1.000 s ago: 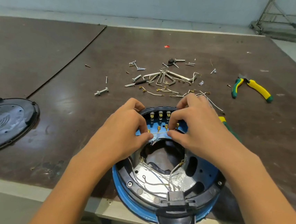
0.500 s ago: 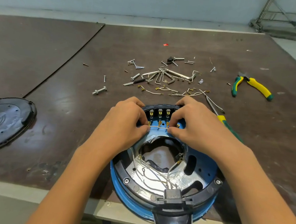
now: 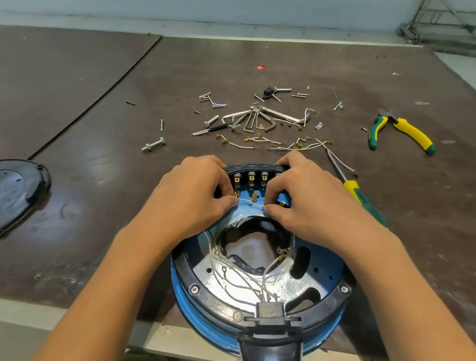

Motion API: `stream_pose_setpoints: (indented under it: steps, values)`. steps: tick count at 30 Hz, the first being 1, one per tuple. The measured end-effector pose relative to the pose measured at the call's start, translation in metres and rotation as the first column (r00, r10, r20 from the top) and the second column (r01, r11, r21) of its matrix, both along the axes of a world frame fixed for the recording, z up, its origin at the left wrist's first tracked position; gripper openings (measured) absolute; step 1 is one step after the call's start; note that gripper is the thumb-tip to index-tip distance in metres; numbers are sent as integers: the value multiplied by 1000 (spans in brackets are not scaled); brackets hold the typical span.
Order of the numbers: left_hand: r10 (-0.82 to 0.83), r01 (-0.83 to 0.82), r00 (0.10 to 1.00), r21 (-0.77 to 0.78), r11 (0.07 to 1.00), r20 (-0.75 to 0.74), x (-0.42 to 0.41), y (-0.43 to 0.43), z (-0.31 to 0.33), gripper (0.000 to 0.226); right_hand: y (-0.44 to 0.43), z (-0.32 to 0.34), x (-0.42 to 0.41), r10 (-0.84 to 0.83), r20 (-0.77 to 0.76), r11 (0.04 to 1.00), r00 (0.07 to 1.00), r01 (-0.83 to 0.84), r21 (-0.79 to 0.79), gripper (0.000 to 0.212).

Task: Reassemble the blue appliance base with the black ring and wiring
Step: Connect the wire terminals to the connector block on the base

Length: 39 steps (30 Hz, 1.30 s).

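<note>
Together, left hand [image 3: 192,193] and right hand [image 3: 310,199] pinch a wire [image 3: 250,201].

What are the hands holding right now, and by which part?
A short pale wire: the left hand pinches one end, the right hand the other, above the blue base.

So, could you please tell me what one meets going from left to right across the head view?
In order: black round cover → bolt with nut → left hand → white wire → right hand → yellow-and-green pliers.
</note>
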<state>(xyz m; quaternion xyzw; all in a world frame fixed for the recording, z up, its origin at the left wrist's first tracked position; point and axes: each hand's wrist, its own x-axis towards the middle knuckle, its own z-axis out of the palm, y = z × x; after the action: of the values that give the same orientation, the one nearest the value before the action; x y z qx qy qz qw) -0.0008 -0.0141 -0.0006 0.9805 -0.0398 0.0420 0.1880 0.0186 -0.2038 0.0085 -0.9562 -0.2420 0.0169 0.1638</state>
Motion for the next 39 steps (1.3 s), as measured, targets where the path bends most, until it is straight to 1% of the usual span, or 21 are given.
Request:
stream_pose_setpoints:
  steps: [6, 14, 20, 23, 26, 29, 34, 37, 38, 39]
  values:
    - [-5, 6, 1000, -17, 1000, 23, 2, -1, -1, 14, -1, -2, 1, -1, 19, 1000, 1000, 1, -9, 17]
    - [-25, 25, 999, 24, 999, 24, 3, 0, -1, 17, -1, -4, 1, 6, 27, 999, 1000, -5, -33, 14]
    - [-34, 32, 999, 52, 998, 40, 4, 1, -2, 17, -1, -6, 3, -5, 43, 1000, 999, 5, -7, 14]
    - [-46, 43, 997, 44, 998, 64, 5, 1, -2, 16, 0, -6, 4, -9, 35, 1000, 999, 8, 29, 15]
    - [-62, 59, 995, 38, 998, 81, 7, 0, -1, 16, 0, -6, 4, -11, 34, 1000, 999, 10, 25, 16]
    - [-65, 62, 995, 37, 997, 72, 10, 1, 1, 20, 0, -6, 4, -19, 31, 1000, 999, 19, 21, 17]
    - [-99, 96, 994, 78, 992, 40, 13, 0, 4, 21, 0, -7, 6, -29, 31, 999, 999, 28, 33, 19]
    - [-111, 108, 993, 61, 992, 45, 14, 1, 5, 20, 0, -8, 7, -27, 40, 999, 999, 25, 35, 21]
    - [-110, 109, 993, 40, 993, 50, 13, 1, 5, 25, 0, -8, 7, -28, 44, 999, 999, 26, 35, 20]
    - [-111, 111, 993, 10, 994, 50, 13, 1, 5, 34, 0, -9, 7, -29, 48, 999, 998, 27, 34, 19]
